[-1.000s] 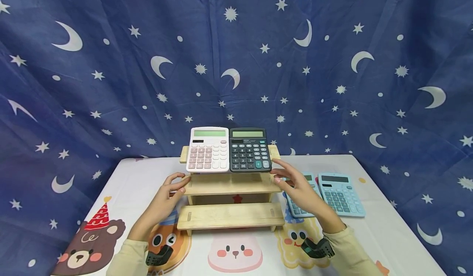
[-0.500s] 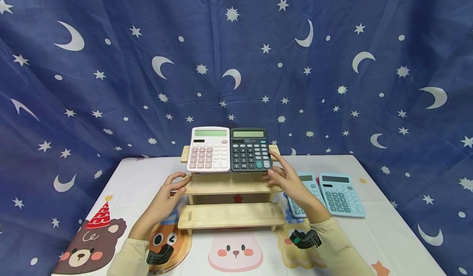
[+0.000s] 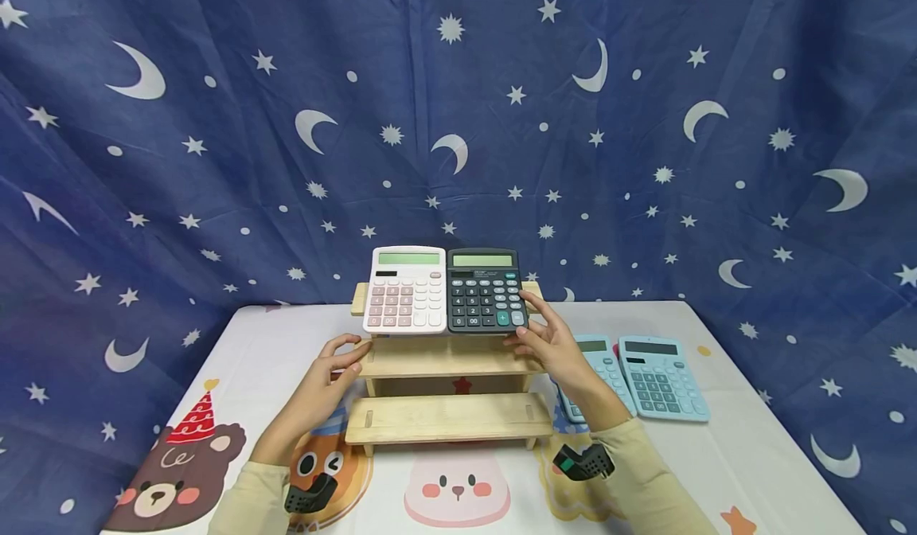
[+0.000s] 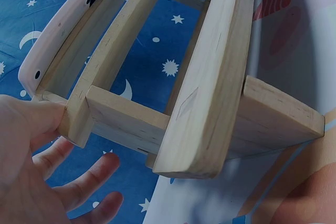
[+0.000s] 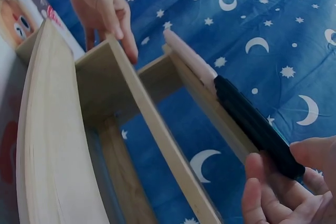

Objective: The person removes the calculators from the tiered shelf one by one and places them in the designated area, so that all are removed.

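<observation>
Wooden and pale, a three-tier stand (image 3: 449, 419) is sitting between the left hand (image 3: 320, 385), pinching its middle shelf (image 3: 444, 358) seemingly for steadiness, and the right hand (image 3: 558, 355), pinching a black rectangular calculator (image 3: 483, 294) on top, perhaps aligning it beside a white-and-pink rectangular calculator (image 3: 406, 294).

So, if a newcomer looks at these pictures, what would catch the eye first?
Probably the dark blue curtain with white moons and stars, which fills the background. Next come the pale calculator and the black calculator, side by side at the top of the wooden stand, the right hand gripping the black one's corner. Two light-blue calculators lie on the table at the stand's right.
</observation>
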Demonstrator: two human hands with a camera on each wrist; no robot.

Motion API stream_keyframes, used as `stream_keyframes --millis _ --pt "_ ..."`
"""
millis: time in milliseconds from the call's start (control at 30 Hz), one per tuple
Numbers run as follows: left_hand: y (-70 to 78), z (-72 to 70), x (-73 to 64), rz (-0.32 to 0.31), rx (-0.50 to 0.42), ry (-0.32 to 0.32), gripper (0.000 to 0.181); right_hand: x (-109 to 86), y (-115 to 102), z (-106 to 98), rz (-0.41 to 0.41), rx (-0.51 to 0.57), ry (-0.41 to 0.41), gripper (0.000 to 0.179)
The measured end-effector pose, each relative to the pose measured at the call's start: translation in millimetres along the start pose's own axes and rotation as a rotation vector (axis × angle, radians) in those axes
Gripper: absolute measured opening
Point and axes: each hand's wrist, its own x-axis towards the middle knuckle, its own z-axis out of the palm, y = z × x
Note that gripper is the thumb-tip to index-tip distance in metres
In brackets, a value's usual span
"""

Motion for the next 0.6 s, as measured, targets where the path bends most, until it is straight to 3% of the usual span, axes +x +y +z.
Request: stream_keyframes --millis 300,600 --pt "1.4 -1.1 -0.6 -0.01 -0.007 -0.003 0.039 -4.3 2 -4 0.047 0.113 -0.004 0.071" --pt "2.6 -1.7 -1.2 -0.013 -0.023 -0.012 0.039 -13.6 -3 -5 0.044 0.115 -0.019 0.073"
